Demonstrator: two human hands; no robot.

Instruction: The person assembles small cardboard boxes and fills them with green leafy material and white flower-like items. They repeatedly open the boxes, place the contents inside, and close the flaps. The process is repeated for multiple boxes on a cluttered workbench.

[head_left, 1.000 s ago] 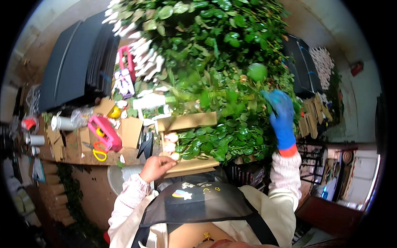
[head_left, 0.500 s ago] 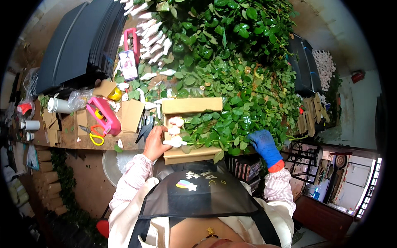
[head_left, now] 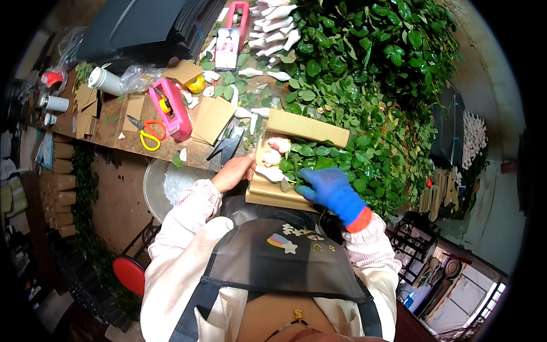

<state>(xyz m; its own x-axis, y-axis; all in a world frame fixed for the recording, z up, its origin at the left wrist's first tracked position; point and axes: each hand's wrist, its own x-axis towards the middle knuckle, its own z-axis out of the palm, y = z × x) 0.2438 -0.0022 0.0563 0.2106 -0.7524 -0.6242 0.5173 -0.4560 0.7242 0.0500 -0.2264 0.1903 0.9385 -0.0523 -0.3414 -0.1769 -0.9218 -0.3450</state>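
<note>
Left of my left hand [head_left: 235,172] a strip of bare table [head_left: 198,154] gives room, past the black tool [head_left: 227,149]; leafy stems [head_left: 364,162] and a raised cardboard flap [head_left: 307,127] block my way ahead

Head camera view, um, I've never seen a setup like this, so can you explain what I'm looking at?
There's no robot here: a person works with two hands, the left bare, the right in a blue glove. A wide camera on their head looks down, so straight edges bend. On the table lie scissors, a pink tape dispenser, a phone and leafy stems. Pinkish flowers lie in open cardboard. Both hands are beside a white-covered bud there; whether either grips it, I can't tell.
</note>
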